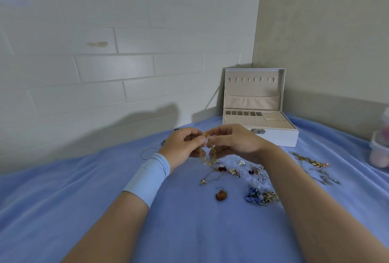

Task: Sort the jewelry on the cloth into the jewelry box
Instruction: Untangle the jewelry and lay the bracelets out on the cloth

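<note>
A: So, where is the string of yellow beads (207, 158) right now?

B: It is up in the air, just over the blue cloth (189, 224), between the two hands. Its low end hangs down and seems to touch the cloth near the small red earrings (222, 169).

A: How can the person do this step well?

B: The person should lift the whole string off the cloth, so it does not catch the little pieces under it. Then it goes to the jewelry box (273, 137), which stands open at the back, well apart from the hands. A long string likely fits best in the wide part of the tray or on the hooks in the lid. Going slowly would help, because hanging beads swing.

A: And what are the hands doing?

B: The left hand (185, 146) has its thumb and fingers curled in and pinches the beads. The right hand (235, 142) pinches them the same way from the other side. Their fingertips almost meet at the top of the string.

A: What lies around them?

B: A silver bangle (147, 153) sits just behind the left wrist. A brown earring (221, 195) and a blue bunch (253, 196) lie nearer the person. A gold chain (311, 161) lies off to the right.
</note>
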